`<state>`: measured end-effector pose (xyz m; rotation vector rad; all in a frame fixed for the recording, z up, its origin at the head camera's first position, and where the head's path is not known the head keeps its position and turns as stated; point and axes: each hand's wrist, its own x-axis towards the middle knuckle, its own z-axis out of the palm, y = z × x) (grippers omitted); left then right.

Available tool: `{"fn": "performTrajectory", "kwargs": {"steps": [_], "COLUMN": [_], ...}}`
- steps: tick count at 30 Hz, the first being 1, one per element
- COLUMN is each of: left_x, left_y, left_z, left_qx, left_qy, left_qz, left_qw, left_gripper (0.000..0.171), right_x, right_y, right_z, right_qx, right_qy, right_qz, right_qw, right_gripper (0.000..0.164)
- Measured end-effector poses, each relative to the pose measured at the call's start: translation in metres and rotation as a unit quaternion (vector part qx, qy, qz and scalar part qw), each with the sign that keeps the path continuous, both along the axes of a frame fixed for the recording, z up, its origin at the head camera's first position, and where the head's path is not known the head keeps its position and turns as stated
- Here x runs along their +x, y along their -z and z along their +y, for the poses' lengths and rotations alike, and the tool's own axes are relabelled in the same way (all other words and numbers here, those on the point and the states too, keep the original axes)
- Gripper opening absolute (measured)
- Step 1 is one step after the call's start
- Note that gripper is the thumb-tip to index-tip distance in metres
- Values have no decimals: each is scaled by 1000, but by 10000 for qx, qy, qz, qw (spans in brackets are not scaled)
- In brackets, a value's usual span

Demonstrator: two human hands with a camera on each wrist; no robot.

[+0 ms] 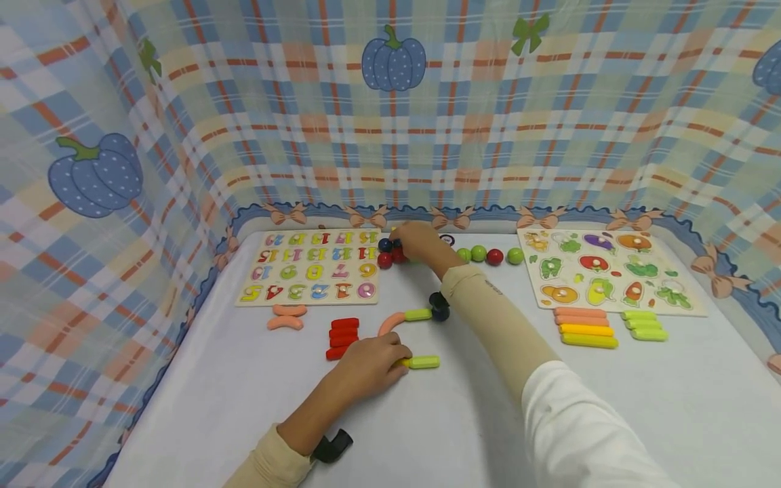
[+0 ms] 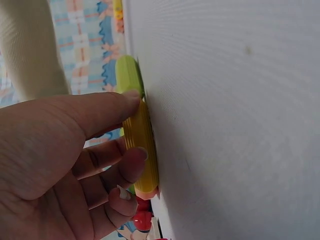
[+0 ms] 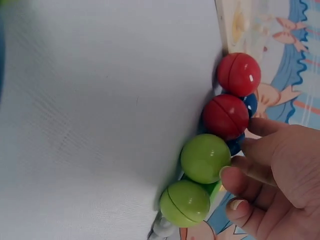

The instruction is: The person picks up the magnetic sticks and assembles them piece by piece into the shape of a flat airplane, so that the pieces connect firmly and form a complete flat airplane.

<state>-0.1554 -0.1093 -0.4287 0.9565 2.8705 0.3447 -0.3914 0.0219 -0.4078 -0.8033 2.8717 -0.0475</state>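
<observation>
My left hand (image 1: 370,364) pinches a yellow stick (image 2: 140,150) between thumb and fingers, low over the white table. A light green stick (image 1: 424,362) lines up end to end with it. Beyond that hand, a curved pink piece (image 1: 392,322) meets another green stick (image 1: 417,314). My right hand (image 1: 417,242) reaches down at the back row of balls. Its thumb and fingertips hold a dark blue ball (image 3: 235,144), partly hidden behind a red ball (image 3: 226,117). Two green balls (image 3: 205,158) stand beside its curled fingers.
A number puzzle board (image 1: 311,268) lies at back left, a vegetable puzzle board (image 1: 610,271) at back right. Red sticks (image 1: 344,333) and pink curved pieces (image 1: 285,322) lie left. Yellow and pink sticks (image 1: 587,331) and green sticks (image 1: 645,325) lie right. A checked curtain (image 1: 390,135) encloses the table.
</observation>
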Motion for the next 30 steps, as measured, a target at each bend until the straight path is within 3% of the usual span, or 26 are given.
{"fn": "performTrajectory", "kwargs": {"steps": [13, 18, 26, 30], "left_x": [0, 0, 1, 2], "left_y": [1, 2, 0, 0], "left_z": [-1, 1, 0, 0], "left_qx": [26, 78, 82, 140], "left_qy": [7, 36, -40, -17], "left_qz": [-14, -2, 6, -24], "left_qw": [10000, 10000, 10000, 9999], "left_gripper": [27, 27, 30, 29], "right_x": [-9, -8, 4, 21], "right_y": [13, 10, -11, -21], "right_z": [-1, 2, 15, 28], "right_qx": [-46, -140, -1097, -1547], "right_qy": [-44, -38, -49, -113], "right_qz": [203, 193, 152, 73], "right_qw": [9998, 9997, 9938, 9879], "right_gripper": [39, 35, 34, 34]}}
